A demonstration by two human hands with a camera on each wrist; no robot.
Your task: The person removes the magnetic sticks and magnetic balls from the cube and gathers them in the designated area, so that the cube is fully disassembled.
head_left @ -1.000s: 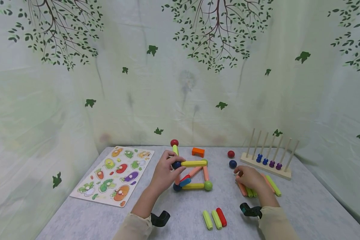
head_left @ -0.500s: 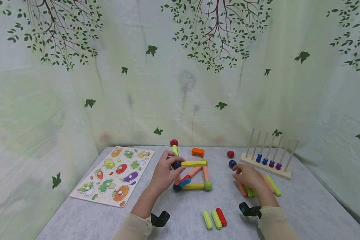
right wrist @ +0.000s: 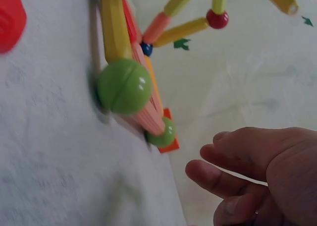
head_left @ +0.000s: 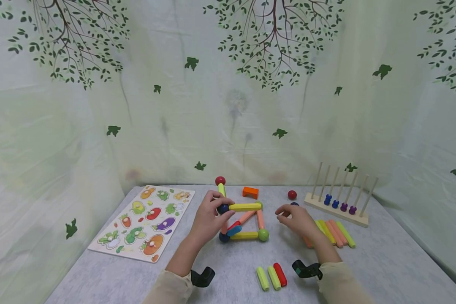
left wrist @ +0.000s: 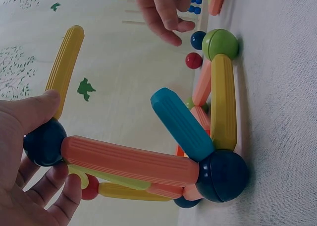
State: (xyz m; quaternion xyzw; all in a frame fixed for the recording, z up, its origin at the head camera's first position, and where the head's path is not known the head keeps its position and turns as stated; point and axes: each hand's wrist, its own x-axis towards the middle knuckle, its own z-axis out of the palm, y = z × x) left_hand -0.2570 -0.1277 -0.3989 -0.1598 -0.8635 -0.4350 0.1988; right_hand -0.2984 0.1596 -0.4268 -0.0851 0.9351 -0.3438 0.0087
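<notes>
My left hand (head_left: 210,215) grips the dark blue ball (left wrist: 45,142) at the raised corner of a frame built from rods and balls. The thumb also lies against the yellow rod (left wrist: 69,62) that juts from this ball. A salmon rod (left wrist: 130,159) runs from the held ball down to another dark blue ball (left wrist: 223,175) at the tabletop, where a blue rod (left wrist: 181,122) slants up. A green ball (head_left: 263,234) forms the near right corner. My right hand (head_left: 297,219) hovers right of the frame, fingers loosely bent, with nothing between them in the right wrist view (right wrist: 247,176).
Several loose rods (head_left: 338,233) lie right of my right hand, and several more (head_left: 274,277) near the front. A red ball (head_left: 291,194), an orange block (head_left: 250,192) and a wooden peg rack (head_left: 336,210) stand behind. A vegetable puzzle board (head_left: 142,223) lies at left.
My right hand has moved left, from above the loose rods toward the frame, uncovering more rods and now partly hiding the loose dark blue ball. The left hand and frame have stayed put.
</notes>
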